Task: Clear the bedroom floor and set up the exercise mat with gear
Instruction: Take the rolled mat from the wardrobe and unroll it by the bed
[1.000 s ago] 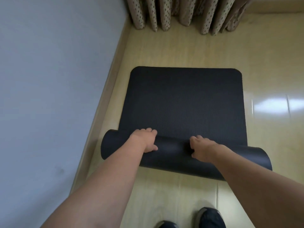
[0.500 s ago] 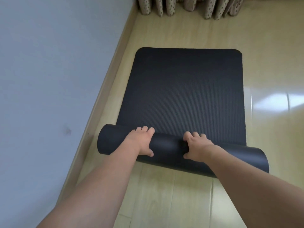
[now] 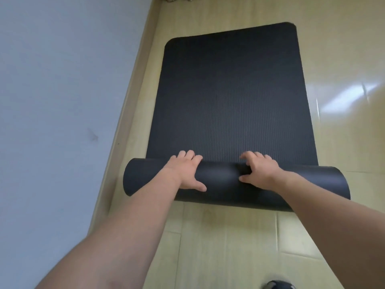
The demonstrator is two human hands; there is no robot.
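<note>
We have the black exercise mat (image 3: 231,101) lying on the pale wood floor (image 3: 225,243), its flat part running from the middle of the frame up toward the top, where its far rounded corners show, and its rolled part (image 3: 220,180) lying across the frame just below centre. The mat sits close alongside the skirting of the grey wall (image 3: 52,101) at the left, not touching it as far as we can see. Our left hand (image 3: 185,170) and right hand (image 3: 258,172) rest on top of the roll, set apart with a stretch of bare roll between them; the fingers drape over the far side and the thumbs lie on the near side, so both hands curl round the curve of the roll. We judge the mat to be light, soft foam: its ribbed surface should grip the palms well, and the roll dents a little rather than holding stiff. The glossy floor looks slick, so the flat part may slide if we drag instead of rolling. Taking hold across the top of the roll with hands spread wide, as here, should keep it straight; the ends overhang the flat part unevenly, so a skewed roll is the thing to watch. A dark shoe (image 3: 277,285) shows at the bottom edge.
</note>
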